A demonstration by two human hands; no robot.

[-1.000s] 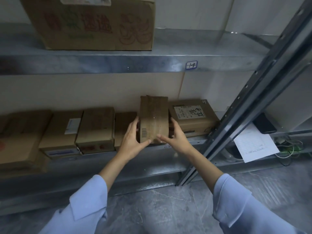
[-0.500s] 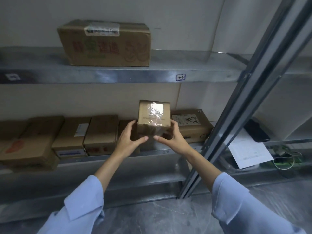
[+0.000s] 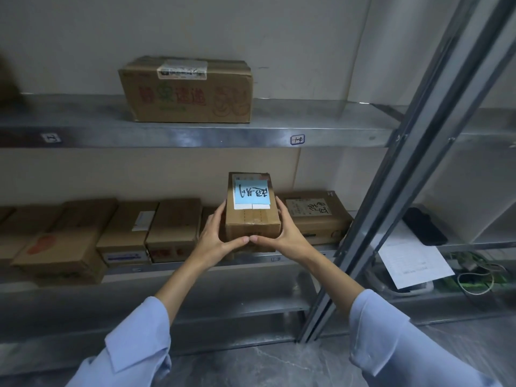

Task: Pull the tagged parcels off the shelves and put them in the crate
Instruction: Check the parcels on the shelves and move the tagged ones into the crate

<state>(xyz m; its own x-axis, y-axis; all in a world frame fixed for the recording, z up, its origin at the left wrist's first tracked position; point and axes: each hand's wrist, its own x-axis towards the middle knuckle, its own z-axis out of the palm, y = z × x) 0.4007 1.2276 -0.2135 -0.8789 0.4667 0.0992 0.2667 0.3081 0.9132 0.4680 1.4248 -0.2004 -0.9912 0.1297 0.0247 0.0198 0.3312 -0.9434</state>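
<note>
Both hands grip a small box (image 3: 252,222) before the shelf (image 3: 195,135). The left hand (image 3: 215,237) clasps its left side. The right hand (image 3: 289,236) clasps its right side, thumbs meeting in front.

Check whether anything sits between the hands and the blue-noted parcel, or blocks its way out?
Nothing: left hand and right hand grip the parcel by its sides, in front of the shelved boxes. Crate not in view, so that path can't be judged.

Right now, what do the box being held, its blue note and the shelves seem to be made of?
The box: brown cardboard, matte, with creased edges and glossy clear tape over its seam. The blue note: thin matte paper, inked by hand. The shelves: sheet metal, likely galvanised steel, dull grey with soft reflections.
</note>
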